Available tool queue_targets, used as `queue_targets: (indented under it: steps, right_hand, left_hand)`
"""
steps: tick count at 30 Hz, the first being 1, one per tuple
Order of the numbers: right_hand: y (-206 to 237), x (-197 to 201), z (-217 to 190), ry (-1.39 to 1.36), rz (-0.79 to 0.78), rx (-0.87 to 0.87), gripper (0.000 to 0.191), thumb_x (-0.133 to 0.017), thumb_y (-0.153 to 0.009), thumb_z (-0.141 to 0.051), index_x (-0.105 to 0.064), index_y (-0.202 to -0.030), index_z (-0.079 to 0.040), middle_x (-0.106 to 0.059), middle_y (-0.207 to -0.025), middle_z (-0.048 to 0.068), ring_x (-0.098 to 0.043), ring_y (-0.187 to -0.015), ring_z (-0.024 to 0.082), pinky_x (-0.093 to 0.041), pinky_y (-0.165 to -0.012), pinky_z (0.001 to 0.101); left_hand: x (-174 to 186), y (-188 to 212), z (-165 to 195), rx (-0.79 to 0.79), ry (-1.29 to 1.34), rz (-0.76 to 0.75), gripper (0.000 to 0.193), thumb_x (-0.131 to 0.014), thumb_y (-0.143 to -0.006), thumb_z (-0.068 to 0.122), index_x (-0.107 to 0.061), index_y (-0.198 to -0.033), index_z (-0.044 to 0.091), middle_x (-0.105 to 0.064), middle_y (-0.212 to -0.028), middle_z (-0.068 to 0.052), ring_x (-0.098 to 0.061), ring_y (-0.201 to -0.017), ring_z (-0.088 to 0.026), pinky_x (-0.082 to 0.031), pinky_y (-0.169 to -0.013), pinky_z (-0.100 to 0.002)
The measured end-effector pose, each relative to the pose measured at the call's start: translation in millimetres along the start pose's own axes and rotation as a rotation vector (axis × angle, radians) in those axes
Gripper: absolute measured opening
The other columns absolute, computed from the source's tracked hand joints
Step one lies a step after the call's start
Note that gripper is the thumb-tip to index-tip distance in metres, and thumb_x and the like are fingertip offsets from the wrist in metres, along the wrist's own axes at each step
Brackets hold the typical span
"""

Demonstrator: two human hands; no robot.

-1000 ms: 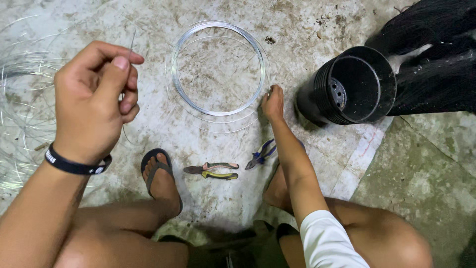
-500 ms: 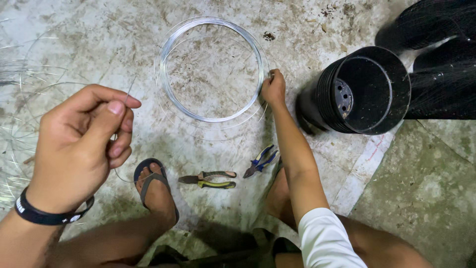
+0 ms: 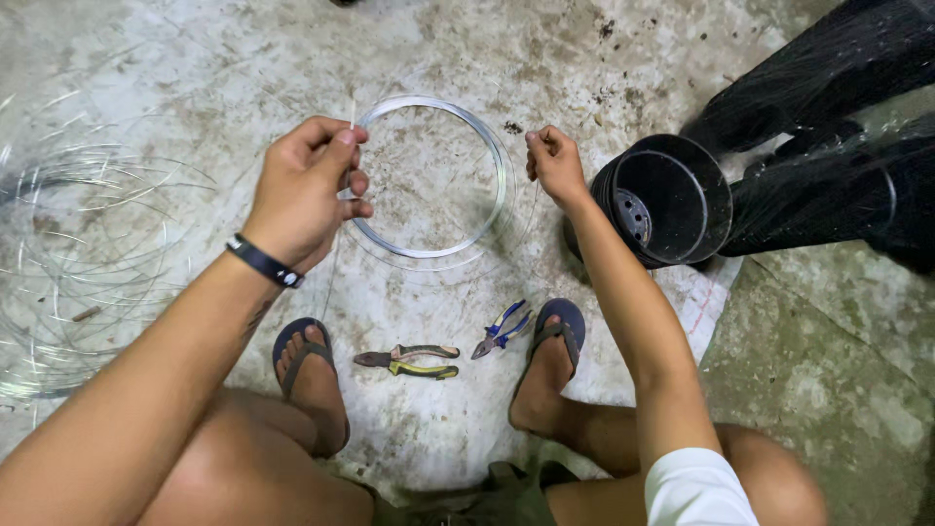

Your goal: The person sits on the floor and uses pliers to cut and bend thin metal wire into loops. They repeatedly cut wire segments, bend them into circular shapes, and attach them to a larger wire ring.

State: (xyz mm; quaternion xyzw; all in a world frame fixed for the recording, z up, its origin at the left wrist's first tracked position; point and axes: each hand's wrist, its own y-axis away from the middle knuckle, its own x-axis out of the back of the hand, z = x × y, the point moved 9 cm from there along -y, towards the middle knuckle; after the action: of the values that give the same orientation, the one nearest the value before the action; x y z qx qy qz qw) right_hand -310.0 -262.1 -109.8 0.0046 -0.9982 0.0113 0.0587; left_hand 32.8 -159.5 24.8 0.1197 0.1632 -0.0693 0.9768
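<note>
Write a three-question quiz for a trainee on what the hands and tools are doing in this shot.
1. True or false: the left hand pinches thin wire beside the wire ring.
2. Which tools lie on the floor between the sandalled feet? A) two pairs of pliers B) a hammer and a saw C) scissors only
3. What stands just beyond the right hand?

Key:
1. True; thumb and forefinger are closed on a fine strand at the ring's left edge.
2. A; the yellow-handled pliers and the blue-handled pliers.
3. The black plastic pot, lying on its side with its mouth toward the camera.
</note>
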Motion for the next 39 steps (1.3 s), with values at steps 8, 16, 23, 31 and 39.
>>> queue_targets:
  steps: [8, 16, 23, 31, 39]
  right_hand:
    - [52.1, -33.3, -58.4, -0.216, -0.204, -0.125, 0.018, -0.057, -0.104, -0.005, -0.056, -0.121, 0.002, -0.065, -0.084, 0.005, -0.063, -0.071, 0.015, -0.053, -0.067, 0.0318]
    - [89.3, -58.1, -92.3, -0.098, -0.285, 0.003, 0.028, -0.052, -0.105, -0.017, -0.056, -0.132, -0.010, -0.049, -0.062, 0.003, -0.050, -0.053, 0.012, -0.048, -0.052, 0.0296]
    - [98.0, -59.7, -107.5, -0.034, -0.242, -0.006, 0.024, -0.050, -0.109, -0.014, -0.061, -0.127, -0.001, -0.050, -0.062, 0.004, -0.047, -0.051, 0.013, -0.038, -0.047, 0.0282]
    - [98.8, -84.0, -122.9, 0.064, -0.417, -0.045, 0.018, -0.053, -0.106, -0.007, -0.060, -0.120, 0.002, -0.060, -0.075, 0.001, -0.052, -0.061, 0.011, -0.046, -0.055, 0.0293]
    - [109.9, -96.2, -168.1, 0.515, -0.599, 0.085, 0.020, -0.054, -0.106, -0.011, -0.063, -0.122, -0.004, -0.054, -0.067, 0.000, -0.046, -0.055, 0.008, -0.039, -0.050, 0.0264]
  left_hand:
    - [-18.7, 0.4, -1.0, -0.032, 0.040, 0.011, 0.011, -0.059, -0.100, 0.017, -0.064, -0.103, 0.007, -0.054, -0.082, -0.001, -0.057, -0.066, -0.011, -0.063, -0.061, -0.038]
    - [-14.3, 4.1, -1.2, -0.060, 0.015, 0.035, 0.013, -0.057, -0.100, 0.017, -0.064, -0.102, 0.006, -0.056, -0.085, 0.000, -0.058, -0.066, -0.011, -0.063, -0.059, -0.036]
    - [2.7, 7.6, -5.4, -0.074, 0.000, 0.055, 0.014, -0.057, -0.100, 0.016, -0.063, -0.103, 0.004, -0.055, -0.089, -0.004, -0.059, -0.066, -0.013, -0.066, -0.060, -0.037]
    - [19.5, 1.3, -9.0, -0.080, -0.105, 0.142, 0.016, -0.057, -0.098, 0.015, -0.067, -0.104, 0.005, -0.061, -0.089, -0.005, -0.063, -0.067, -0.013, -0.064, -0.060, -0.034]
    - [18.7, 1.5, -6.4, -0.109, -0.236, 0.181, 0.016, -0.061, -0.098, 0.018, -0.069, -0.103, 0.006, -0.069, -0.088, -0.005, -0.064, -0.065, -0.013, -0.059, -0.054, -0.033]
